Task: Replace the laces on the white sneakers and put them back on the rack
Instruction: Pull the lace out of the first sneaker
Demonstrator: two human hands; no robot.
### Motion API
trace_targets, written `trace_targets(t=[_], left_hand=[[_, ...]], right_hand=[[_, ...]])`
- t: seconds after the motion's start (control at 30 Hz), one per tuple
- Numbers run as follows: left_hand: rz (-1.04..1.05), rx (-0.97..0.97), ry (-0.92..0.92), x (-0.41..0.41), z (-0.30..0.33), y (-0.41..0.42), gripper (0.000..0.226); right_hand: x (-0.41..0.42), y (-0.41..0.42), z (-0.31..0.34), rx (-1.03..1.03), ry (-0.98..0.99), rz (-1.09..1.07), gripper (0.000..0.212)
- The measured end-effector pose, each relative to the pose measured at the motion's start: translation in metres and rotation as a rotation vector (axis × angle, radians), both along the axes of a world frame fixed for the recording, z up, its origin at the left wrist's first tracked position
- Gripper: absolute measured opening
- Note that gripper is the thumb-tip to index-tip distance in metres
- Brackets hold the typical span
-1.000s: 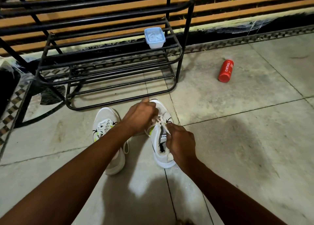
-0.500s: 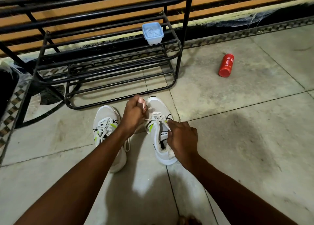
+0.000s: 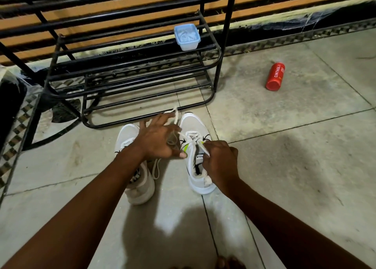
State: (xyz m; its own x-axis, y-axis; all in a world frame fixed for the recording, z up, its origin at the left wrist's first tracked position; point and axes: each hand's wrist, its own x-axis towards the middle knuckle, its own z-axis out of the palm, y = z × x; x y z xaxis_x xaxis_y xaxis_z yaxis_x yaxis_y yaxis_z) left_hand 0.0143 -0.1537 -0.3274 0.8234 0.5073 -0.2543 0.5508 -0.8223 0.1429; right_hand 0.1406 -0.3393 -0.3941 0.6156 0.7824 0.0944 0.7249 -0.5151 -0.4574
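**A:** Start at the fingers. What are they doing?

**B:** The left hand has its fingers spread, with a loop of white lace running across them and standing up past the fingertips; I can't tell which finger actually hooks it. The right hand has its fingers curled and pinching the other run of that lace, right over the tongue of the right sneaker.

**A:** So how far along is the lacing?

**B:** My read is late on this shoe. The right sneaker shows crossed lace over its eyelets, and both hands work the free ends, so I'd judge this is tightening or tying. The left sneaker looks laced too, with a loose end trailing onto the floor between the two shoes. Whether it's knotted I can't say; the left forearm covers part of it.

**A:** And what's left?

**B:** Finishing the knot, then putting both shoes onto the black rack. Neither is on it yet; they sit side by side on the floor just in front of it, toes pointing towards it.

**A:** How do the sneakers look?

**B:** White mesh uppers, a lime-green accent near the eyelets, dark markings on the sides, white soles. Both upright.

**A:** Anything else around?

**B:** A small blue-lidded container sits on a rack shelf, and a red bottle lies on its side on the floor, well apart to the right.
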Motion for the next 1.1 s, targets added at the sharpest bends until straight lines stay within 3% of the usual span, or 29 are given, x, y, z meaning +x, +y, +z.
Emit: trace_targets(t=[0.1, 0.27, 0.37, 0.47, 0.57, 0.67, 0.93, 1.03, 1.1], left_hand=[[-0.041, 0.055, 0.063, 0.007, -0.001, -0.008, 0.102], [0.126, 0.062, 0.193, 0.017, 0.009, -0.019, 0.1], [0.131, 0.123, 0.161, 0.015, 0.012, -0.024, 0.097], [0.016, 0.233, -0.005, 0.012, 0.012, -0.024, 0.104], [-0.065, 0.04, 0.065, 0.014, 0.009, -0.022, 0.116], [-0.048, -0.147, 0.134, 0.018, 0.0, -0.025, 0.108], [-0.052, -0.106, 0.163, 0.021, -0.013, -0.031, 0.116], [-0.036, -0.122, 0.201, 0.02, -0.015, -0.032, 0.122], [-0.026, -0.135, 0.22, 0.019, -0.012, -0.033, 0.125]], right_hand=[[0.005, 0.003, 0.007, -0.032, 0.041, 0.01, 0.017], [0.01, 0.008, 0.019, -0.109, 0.017, 0.034, 0.012], [0.013, 0.015, 0.02, -0.095, -0.022, 0.066, 0.029], [0.015, 0.022, 0.022, 0.012, -0.012, 0.189, 0.047], [0.021, 0.032, 0.026, -0.001, 0.066, 0.299, 0.053], [0.024, 0.041, 0.036, -0.14, 0.068, 0.318, 0.037], [0.033, 0.055, 0.03, -0.148, -0.045, 0.367, 0.006], [0.037, 0.051, 0.022, 0.045, 0.117, 0.272, 0.007], [0.045, 0.053, 0.024, 0.221, 0.451, 0.013, 0.01]])
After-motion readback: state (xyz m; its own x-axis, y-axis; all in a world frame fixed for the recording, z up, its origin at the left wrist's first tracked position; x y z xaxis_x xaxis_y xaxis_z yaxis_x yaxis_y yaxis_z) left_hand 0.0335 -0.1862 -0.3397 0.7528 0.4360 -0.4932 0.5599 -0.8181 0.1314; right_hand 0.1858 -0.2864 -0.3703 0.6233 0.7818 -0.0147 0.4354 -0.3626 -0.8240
